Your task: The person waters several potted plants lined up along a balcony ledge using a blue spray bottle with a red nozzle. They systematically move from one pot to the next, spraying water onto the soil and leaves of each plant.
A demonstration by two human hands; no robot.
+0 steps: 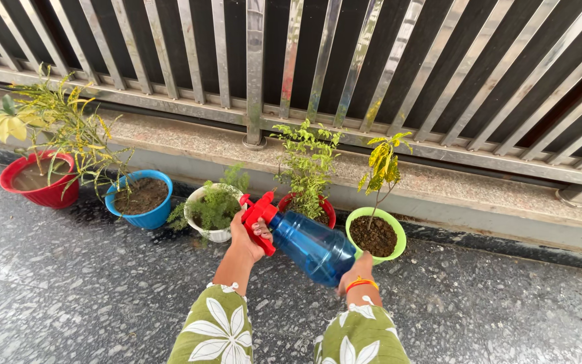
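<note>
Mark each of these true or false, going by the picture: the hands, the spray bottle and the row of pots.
1. The left hand grips the red spray head of the blue bottle. True.
2. The right hand hangs free. False: it supports the bottle's base.
3. The bottle stands upright on the floor. False: it is held tilted on its side above the floor.
4. The green pot holds a small plant with yellow-green leaves. True.
5. The blue pot holds a tall bush. False: only soil shows in it.
</note>
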